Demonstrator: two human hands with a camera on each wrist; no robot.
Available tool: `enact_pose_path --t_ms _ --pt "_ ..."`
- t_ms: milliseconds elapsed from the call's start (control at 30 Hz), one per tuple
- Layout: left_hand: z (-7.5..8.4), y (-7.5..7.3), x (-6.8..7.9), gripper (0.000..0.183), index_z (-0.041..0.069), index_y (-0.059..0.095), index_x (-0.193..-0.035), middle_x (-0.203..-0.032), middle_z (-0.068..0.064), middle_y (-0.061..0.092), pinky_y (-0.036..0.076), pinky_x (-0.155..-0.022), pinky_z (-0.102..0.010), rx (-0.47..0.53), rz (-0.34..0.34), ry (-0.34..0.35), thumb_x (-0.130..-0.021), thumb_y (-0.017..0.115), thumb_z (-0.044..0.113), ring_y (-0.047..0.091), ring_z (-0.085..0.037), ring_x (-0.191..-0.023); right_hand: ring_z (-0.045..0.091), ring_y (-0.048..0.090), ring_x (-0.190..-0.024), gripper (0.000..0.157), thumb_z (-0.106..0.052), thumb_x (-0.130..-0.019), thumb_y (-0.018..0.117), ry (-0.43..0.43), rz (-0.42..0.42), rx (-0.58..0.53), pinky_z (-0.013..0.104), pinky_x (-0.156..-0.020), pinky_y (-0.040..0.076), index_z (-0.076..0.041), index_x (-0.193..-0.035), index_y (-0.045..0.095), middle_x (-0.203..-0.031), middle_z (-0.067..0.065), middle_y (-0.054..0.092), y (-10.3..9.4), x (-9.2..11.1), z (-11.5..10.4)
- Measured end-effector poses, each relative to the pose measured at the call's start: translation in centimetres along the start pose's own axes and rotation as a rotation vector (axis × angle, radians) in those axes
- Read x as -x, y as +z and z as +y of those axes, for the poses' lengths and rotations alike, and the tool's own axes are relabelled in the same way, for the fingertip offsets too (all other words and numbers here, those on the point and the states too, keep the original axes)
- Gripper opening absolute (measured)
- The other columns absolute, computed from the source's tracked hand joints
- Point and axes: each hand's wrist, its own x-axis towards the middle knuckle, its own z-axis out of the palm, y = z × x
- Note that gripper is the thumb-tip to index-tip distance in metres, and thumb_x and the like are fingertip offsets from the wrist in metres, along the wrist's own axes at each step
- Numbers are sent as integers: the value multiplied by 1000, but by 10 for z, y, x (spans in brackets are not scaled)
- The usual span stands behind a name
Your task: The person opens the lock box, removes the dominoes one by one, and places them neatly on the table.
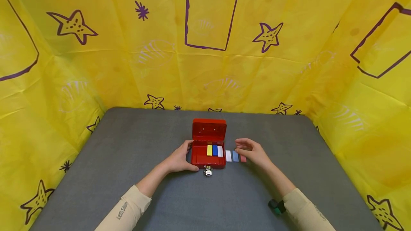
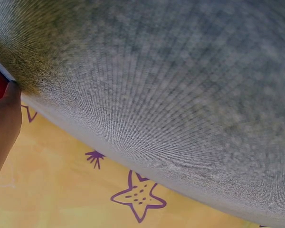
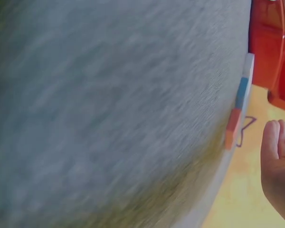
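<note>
A small red metal box (image 1: 208,162) stands with its lid (image 1: 209,130) raised. My left hand (image 1: 180,158) grips its left side, thumb at the front corner and fingers at the back corner. A yellow block (image 1: 209,150), a blue block (image 1: 214,150) and a white block (image 1: 220,151) lie in a row inside, to the right. Outside the box's right wall are another white block (image 1: 228,155), a light blue block (image 1: 236,156) and a reddish block (image 3: 232,128). Above these outer blocks hovers my right hand (image 1: 253,153), fingers extended and apparently holding nothing.
Something metallic, like a small lock or keys (image 1: 208,171), hangs at the box's front. The grey tabletop (image 1: 144,134) is enclosed by yellow cloth walls (image 1: 128,74) with starfish drawings. A dark strap with a green part (image 1: 276,206) sits at the right sleeve.
</note>
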Motion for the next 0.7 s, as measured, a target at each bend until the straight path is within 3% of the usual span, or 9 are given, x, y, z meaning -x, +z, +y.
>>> enact_pose_path --t_ms 200,333,533,700 --pt "0 0 0 103 5 29 -146 -144 -16 41 39 -105 -50 -3 -3 -1 -67 90 29 44 -37 -130 38 59 -110 40 -5 -90 68 -12 -19 5 23 -88 49 9 -126 57 -123 31 58 10 6 -36" --pt "1 0 1 103 5 29 -146 -144 -17 41 39 -105 -50 -1 -3 -4 -67 90 28 44 -37 -130 38 59 -111 40 -4 -90 67 -17 -27 34 25 -88 51 10 -126 56 -123 30 58 17 6 -48" --pt "2 -1 1 102 5 29 -146 -144 -17 41 39 -105 -50 -4 -2 -4 -67 90 28 44 -37 -130 40 59 -110 41 -5 -90 68 -70 -35 22 32 -85 54 8 -126 57 -122 28 60 26 -8 -31" --pt "0 0 1 102 5 29 -145 -144 -17 42 39 -105 -50 -4 -2 5 -67 90 28 44 -37 -130 31 61 -107 40 -13 -90 71 -75 -45 38 32 -84 54 -1 -126 61 -121 19 63 34 -18 -20"
